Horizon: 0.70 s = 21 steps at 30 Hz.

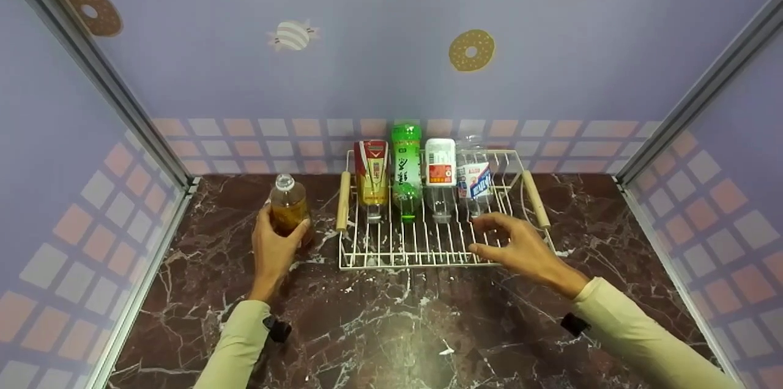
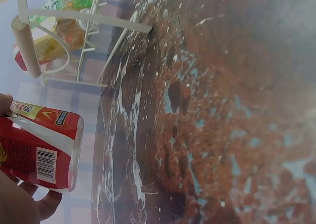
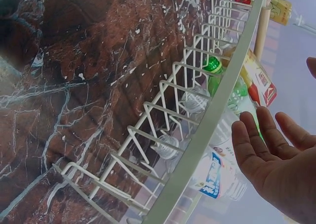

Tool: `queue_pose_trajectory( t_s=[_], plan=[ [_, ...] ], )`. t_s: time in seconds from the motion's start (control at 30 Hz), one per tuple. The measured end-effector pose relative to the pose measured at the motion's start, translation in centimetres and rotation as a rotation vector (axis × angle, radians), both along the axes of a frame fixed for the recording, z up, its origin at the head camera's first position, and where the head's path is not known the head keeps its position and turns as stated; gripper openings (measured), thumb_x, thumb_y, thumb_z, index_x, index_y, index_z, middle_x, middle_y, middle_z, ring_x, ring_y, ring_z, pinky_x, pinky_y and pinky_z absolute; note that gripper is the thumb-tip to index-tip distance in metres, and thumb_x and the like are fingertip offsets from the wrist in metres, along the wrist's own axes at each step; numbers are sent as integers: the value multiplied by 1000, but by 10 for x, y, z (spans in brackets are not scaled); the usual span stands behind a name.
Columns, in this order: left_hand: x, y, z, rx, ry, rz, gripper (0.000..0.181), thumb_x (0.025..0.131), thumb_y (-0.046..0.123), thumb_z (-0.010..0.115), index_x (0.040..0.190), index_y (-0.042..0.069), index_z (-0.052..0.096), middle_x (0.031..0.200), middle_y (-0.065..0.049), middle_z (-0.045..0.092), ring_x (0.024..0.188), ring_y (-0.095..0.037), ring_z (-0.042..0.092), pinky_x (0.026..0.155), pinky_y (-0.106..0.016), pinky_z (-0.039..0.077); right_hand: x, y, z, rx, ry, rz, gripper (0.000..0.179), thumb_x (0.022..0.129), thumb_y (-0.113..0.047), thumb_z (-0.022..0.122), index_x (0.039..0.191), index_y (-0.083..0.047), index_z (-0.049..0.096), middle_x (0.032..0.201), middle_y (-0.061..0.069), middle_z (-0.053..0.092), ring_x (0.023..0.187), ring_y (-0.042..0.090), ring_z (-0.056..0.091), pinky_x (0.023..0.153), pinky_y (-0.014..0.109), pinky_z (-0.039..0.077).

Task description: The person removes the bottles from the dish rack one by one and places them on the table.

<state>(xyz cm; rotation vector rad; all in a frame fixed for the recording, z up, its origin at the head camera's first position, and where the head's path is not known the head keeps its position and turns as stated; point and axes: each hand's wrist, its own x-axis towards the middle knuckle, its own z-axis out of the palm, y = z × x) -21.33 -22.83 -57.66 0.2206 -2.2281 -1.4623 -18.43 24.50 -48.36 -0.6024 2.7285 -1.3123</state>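
My left hand (image 1: 275, 245) grips a bottle (image 1: 289, 208) with an amber look and a pale top, upright left of the white wire rack (image 1: 400, 267). Its red label and barcode show on the held bottle (image 2: 42, 150) in the left wrist view, with the base pointing to the counter. Over the rack's front right, my right hand (image 1: 520, 248) holds nothing, its fingers loosely bent. Cap ends forward, a red-and-yellow bottle (image 1: 371, 175), a green bottle (image 1: 406, 163), a clear bottle with a white-and-red end (image 1: 441, 163) and a blue-and-white labelled bottle (image 1: 475, 181) lie in the rack.
Wooden handles, left (image 1: 344, 200) and right (image 1: 536, 199), stand at the rack's sides. Beneath it is a dark marbled counter (image 1: 379, 328). A patterned wall (image 1: 379, 71) rises close behind the bottles, with side walls left and right.
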Motion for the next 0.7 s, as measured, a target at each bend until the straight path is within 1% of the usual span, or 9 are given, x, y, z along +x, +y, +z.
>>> queue_pose_trajectory(
  t_s=[0.17, 0.37, 0.53, 0.7],
  plan=[
    [-10, 0, -3, -7, -14, 17, 80, 92, 18, 91, 156, -6, 49, 149, -29, 60, 138, -44, 58, 121, -57, 45, -2, 2, -2, -19, -5, -1, 56, 94, -29, 89, 138, 0, 70, 134, 18, 74, 124, 42, 70, 111, 65, 54],
    [-21, 0, -6, 12, -27, 20, 82, 91, 20, 91, 157, -4, 48, 149, -29, 61, 137, -44, 58, 122, -57, 45, -6, 3, -4, -17, 3, -2, 56, 93, -29, 90, 137, -1, 70, 133, 16, 75, 124, 38, 70, 111, 66, 54],
    [-32, -2, -12, 19, -35, 32, 80, 92, 20, 90, 157, -3, 49, 150, -28, 61, 137, -43, 59, 121, -57, 45, -8, 3, -6, -25, -7, -9, 55, 93, -30, 90, 136, 0, 70, 133, 16, 75, 123, 36, 70, 111, 66, 54],
    [-39, -4, -17, 24, -27, 48, 78, 92, 20, 91, 155, -3, 51, 145, -28, 64, 133, -44, 61, 118, -56, 46, -10, 3, -7, -26, -19, -20, 56, 93, -29, 90, 136, 0, 70, 134, 17, 75, 124, 38, 70, 112, 66, 53]
  ],
)
